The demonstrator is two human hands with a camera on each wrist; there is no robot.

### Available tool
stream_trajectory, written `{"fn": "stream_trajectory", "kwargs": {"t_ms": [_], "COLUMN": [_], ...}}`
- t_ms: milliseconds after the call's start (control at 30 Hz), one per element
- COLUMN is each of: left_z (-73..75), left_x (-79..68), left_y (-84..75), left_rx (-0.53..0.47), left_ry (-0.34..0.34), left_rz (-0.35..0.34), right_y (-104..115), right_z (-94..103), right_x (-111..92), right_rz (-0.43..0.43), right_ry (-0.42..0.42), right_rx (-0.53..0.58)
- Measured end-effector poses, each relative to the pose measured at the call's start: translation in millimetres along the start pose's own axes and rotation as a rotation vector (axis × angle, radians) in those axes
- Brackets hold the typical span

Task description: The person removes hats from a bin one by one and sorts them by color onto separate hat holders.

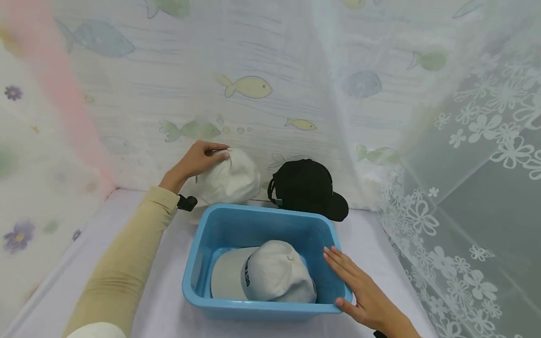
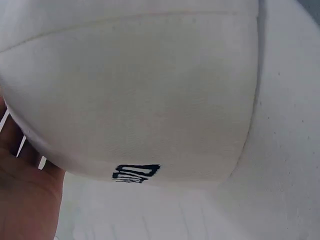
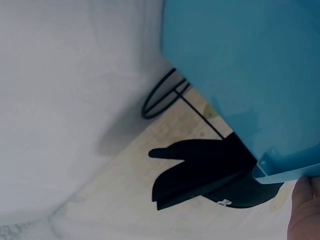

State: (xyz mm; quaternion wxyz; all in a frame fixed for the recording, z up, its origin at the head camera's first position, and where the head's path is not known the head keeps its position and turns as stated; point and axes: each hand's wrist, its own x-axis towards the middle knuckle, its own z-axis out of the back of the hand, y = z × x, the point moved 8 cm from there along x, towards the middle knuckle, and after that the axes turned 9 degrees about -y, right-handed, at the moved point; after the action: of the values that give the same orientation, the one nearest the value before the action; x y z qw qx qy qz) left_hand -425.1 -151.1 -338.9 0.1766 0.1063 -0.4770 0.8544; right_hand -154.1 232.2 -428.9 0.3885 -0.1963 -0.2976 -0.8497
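At the back left, my left hand (image 1: pixel 202 162) pinches the crown of a white baseball cap (image 1: pixel 236 180) between thumb and fingers. That cap's white crown (image 2: pixel 150 100), with small dark lettering, fills most of the left wrist view. My right hand (image 1: pixel 363 291) rests on the right rim of a blue plastic tub (image 1: pixel 270 307), its fingers straight and reaching over the edge. Inside the tub lies a light grey cap (image 1: pixel 281 272), brim to the left, dark letters on its front. A black cap (image 1: pixel 302 185) sits behind the tub, brim to the right.
The right wrist view shows a black wire stand (image 3: pixel 200 116) by the black cap. A white cloth (image 1: pixel 160 281) covers the table. Behind rises a curtain (image 1: pixel 296 56) printed with fish, and sheer lace (image 1: pixel 477 234) with white flowers hangs at the right.
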Motion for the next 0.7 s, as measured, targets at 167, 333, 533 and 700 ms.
{"fn": "stream_trajectory", "kwargs": {"t_ms": [167,333,533,700], "left_z": [-6.5,-5.5,2.8,21.5], "left_x": [0.6,-1.8,-7.0,-15.9], "left_y": [15.1,18.0,17.2,16.5], "left_rx": [-0.041,-0.061,-0.033,-0.051], "left_ry": [0.041,0.019,-0.054,-0.160], "left_rz": [0.043,0.040,0.018,-0.007], "right_y": [-1.0,-1.9,-0.8,-2.1], "right_z": [-1.5,-2.7,-2.9,-0.5], "right_x": [0.7,1.9,1.4,1.8], "right_rz": [-0.025,-0.044,-0.043,-0.097], "right_ry": [0.001,0.004,0.000,0.013], "right_rx": [-0.007,-0.019,-0.018,0.031]}}
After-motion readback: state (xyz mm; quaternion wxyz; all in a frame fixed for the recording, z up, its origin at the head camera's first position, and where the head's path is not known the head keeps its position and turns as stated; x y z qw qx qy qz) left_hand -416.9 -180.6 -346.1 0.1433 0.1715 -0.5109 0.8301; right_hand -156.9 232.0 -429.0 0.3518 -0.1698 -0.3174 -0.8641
